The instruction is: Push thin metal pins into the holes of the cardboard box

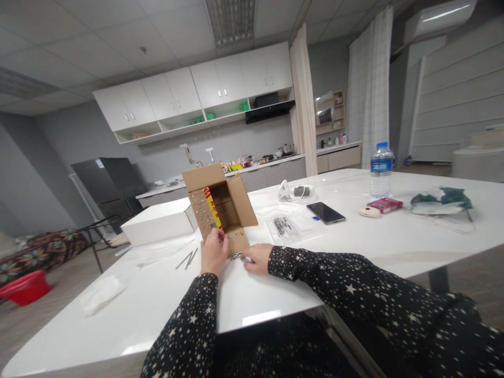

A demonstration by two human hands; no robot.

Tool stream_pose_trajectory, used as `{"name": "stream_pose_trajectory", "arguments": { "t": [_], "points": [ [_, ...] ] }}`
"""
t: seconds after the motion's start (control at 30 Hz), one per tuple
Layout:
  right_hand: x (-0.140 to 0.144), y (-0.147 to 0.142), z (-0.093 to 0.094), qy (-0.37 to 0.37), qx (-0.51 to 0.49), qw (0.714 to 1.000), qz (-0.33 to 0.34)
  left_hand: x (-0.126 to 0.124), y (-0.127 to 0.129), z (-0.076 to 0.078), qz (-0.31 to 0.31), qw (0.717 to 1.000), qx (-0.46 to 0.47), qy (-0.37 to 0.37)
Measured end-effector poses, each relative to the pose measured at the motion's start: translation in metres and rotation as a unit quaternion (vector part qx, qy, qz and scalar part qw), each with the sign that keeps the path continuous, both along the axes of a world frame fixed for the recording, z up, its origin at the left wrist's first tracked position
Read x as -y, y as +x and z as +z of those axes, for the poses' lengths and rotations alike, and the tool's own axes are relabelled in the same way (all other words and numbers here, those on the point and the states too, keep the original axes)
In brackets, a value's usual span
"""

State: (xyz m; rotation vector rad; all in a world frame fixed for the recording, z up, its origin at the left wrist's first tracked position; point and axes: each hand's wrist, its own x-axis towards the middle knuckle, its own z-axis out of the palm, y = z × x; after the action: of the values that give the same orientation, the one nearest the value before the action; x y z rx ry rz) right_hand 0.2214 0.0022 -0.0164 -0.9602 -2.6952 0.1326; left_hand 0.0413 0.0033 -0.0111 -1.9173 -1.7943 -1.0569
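A cardboard box [220, 210] stands open near the table's [354, 247] near edge. The left hand [213, 251] grips its front wall, fingers curled on it. The right hand [258, 258] lies just beside the box, pinching a small metal piece [237, 255] against the tabletop.

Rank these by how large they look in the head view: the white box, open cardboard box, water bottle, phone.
1. Cardboard box and white box: too alike to separate
2. Water bottle
3. Phone

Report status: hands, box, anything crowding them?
Left hand on open brown cardboard box, grip unclear. Right hand flat on white table beside it, touching small metal bits. Loose nails left.
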Motion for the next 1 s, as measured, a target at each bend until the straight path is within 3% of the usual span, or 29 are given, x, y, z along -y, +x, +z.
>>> {"name": "stream_pose_trajectory", "arguments": {
  "t": [0.23, 0.43, 1.0],
  "points": [
    [-0.001, -0.001, -0.002, 0.001, -0.001, 1.000, -0.005, 0.004, 0.003, 0.003, -0.031, 0.998, 0.026, 0.043],
    [0.000, 0.000, 0.001, -0.001, 0.011, 1.000, -0.012, 0.007, 0.009, 0.001, -0.106, 0.994, -0.026, -0.023],
    [0.003, -0.001, 0.001, 0.011, 0.012, 1.000, -0.014, 0.002, 0.008, -0.005, -0.153, 0.980, -0.074, -0.108]
  ]
}}
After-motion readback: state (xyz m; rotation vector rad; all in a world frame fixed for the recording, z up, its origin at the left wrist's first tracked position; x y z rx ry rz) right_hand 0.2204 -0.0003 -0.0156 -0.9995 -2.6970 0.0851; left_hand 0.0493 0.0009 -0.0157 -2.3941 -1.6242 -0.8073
